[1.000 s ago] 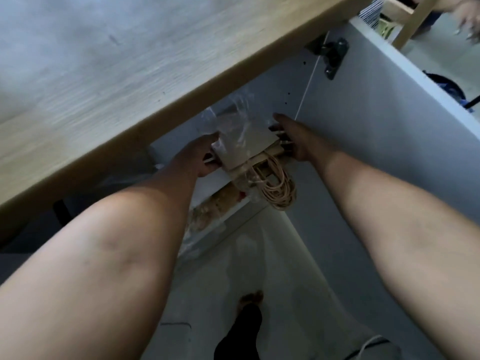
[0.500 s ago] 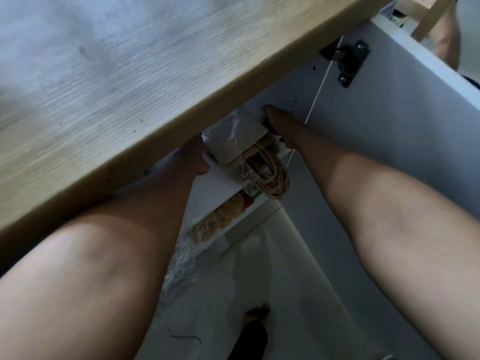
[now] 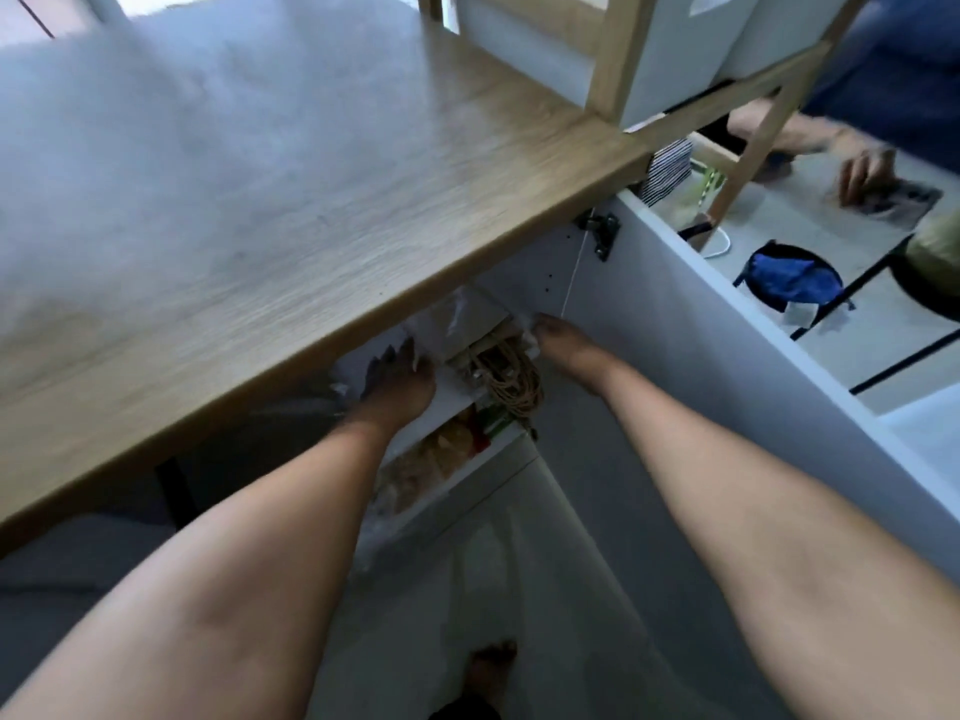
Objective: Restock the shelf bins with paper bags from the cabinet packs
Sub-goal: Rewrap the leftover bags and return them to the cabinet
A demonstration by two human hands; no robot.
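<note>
Both hands, left hand point(image 3: 397, 381) and right hand point(image 3: 563, 340), grip the pack of paper bags point(image 3: 485, 345) inside the cabinet point(image 3: 675, 324). Early stage, I judge; the shelf bins point(image 3: 670, 49) await restocking

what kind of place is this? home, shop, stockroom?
Probably a home or small shop's work corner, not a warehouse: a wooden countertop over a white cabinet with its door open, a wooden shelf frame holding white bins, and a pack of paper bags inside.

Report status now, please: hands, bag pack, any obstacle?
Left hand and right hand at the sides of the bag pack, grip unclear. Pack half under the countertop. Open cabinet door close right.
</note>
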